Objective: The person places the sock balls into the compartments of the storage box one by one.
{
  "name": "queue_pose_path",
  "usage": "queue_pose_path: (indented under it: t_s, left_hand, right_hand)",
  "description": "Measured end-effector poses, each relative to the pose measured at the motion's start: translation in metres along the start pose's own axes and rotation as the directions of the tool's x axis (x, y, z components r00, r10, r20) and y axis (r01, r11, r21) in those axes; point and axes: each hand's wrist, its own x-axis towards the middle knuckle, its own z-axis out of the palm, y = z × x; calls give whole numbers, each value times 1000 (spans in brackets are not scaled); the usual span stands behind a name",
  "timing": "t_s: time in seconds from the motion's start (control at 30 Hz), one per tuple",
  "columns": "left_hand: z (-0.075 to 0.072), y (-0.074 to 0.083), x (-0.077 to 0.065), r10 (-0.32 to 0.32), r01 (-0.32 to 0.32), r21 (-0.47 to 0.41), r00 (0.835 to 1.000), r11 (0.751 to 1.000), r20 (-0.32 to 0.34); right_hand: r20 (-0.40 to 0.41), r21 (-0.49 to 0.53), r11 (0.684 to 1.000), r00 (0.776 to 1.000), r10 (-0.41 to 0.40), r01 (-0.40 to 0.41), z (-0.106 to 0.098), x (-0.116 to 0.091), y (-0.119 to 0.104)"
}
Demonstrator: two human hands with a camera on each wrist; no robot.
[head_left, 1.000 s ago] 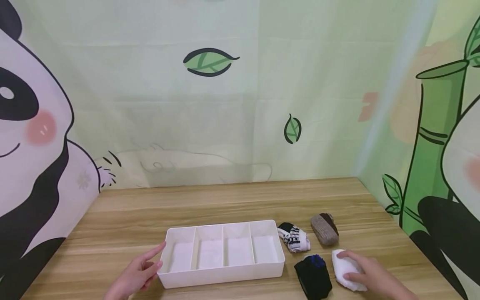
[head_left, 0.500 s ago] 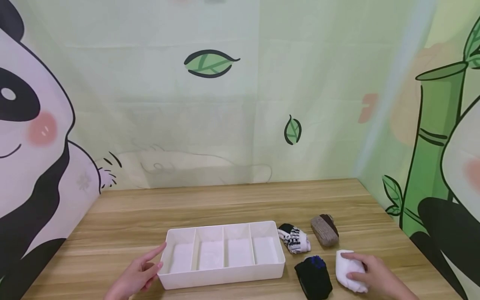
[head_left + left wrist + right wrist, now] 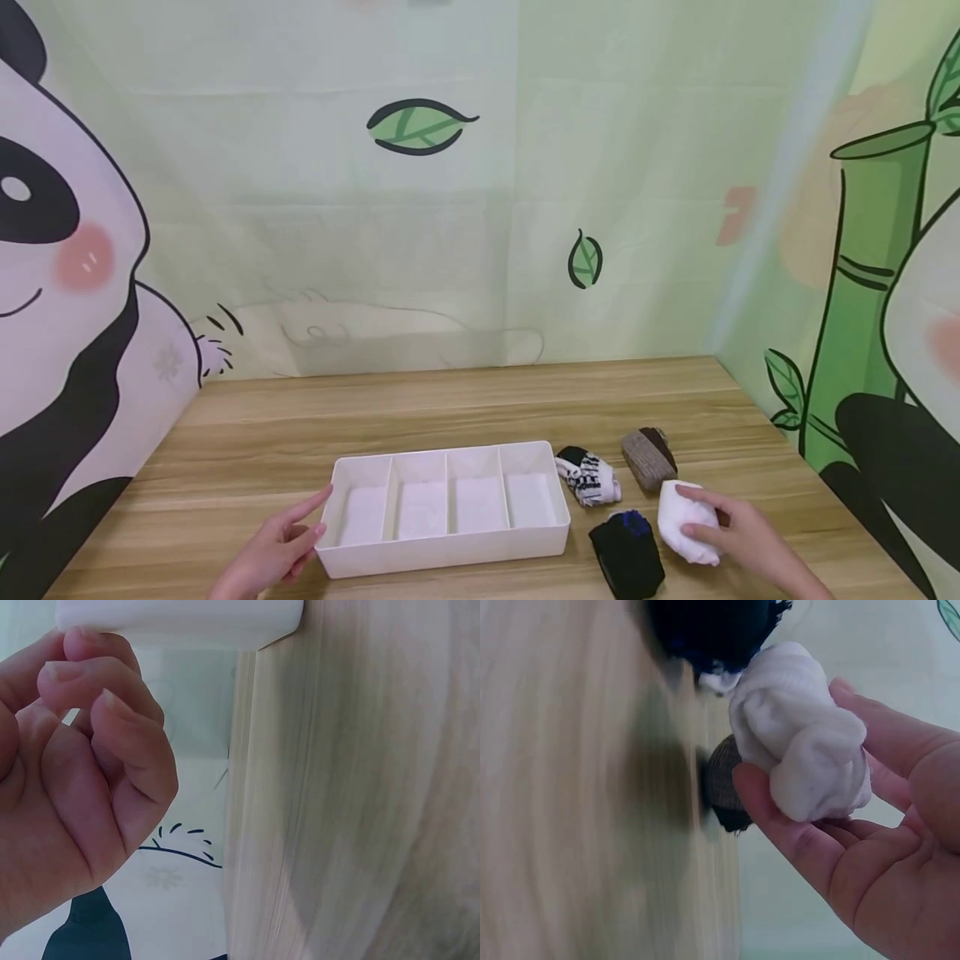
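My right hand [image 3: 738,533] pinches a rolled-up pair of white socks [image 3: 686,525] between thumb and fingers. In the right wrist view the white socks [image 3: 799,727] are held up off the wood surface. On the left, my left hand [image 3: 273,546] touches the left end of a white divided storage box [image 3: 442,548] with the extended index finger and the thumb; its other fingers are loosely bent. The left wrist view shows fingertips of the left hand [image 3: 90,750] right at the box wall [image 3: 187,622].
Just right of the box lies a black-and-white patterned sock roll [image 3: 591,479]. A grey-brown sock roll [image 3: 648,458] sits behind the white pair, a black one with blue trim [image 3: 627,554] in front. The wooden table [image 3: 450,408] meets a panda-print cloth [image 3: 300,250] at the back.
The right hand first shifted the white socks slightly right, then raised them up and a little left. The left hand and the box have stayed in place.
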Motion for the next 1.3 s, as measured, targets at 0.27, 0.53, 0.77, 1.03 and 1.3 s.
queue_pose_path:
  t_s: [0.27, 0.53, 0.77, 1.03, 1.3]
  left_hand:
    - [0, 0, -1, 8, -8, 16, 1000, 1000, 2]
    - [0, 0, 0, 11, -12, 29, 1000, 1000, 3]
    - [0, 0, 1, -6, 6, 34, 1000, 999, -10]
    - [0, -1, 1, -3, 4, 31, 1000, 1000, -16]
    - [-1, -2, 1, 4, -4, 18, 1000, 1000, 0]
  right_hand:
    - [-22, 86, 995, 998, -52, 54, 5, 8, -12]
    - [-48, 152, 986, 997, -65, 71, 14, 15, -21]
    - [-64, 162, 984, 996, -67, 77, 19, 21, -30]
    - [-63, 177, 977, 992, -110, 119, 19, 28, -41]
    - [-32, 244, 961, 991, -129, 133, 23, 36, -51]
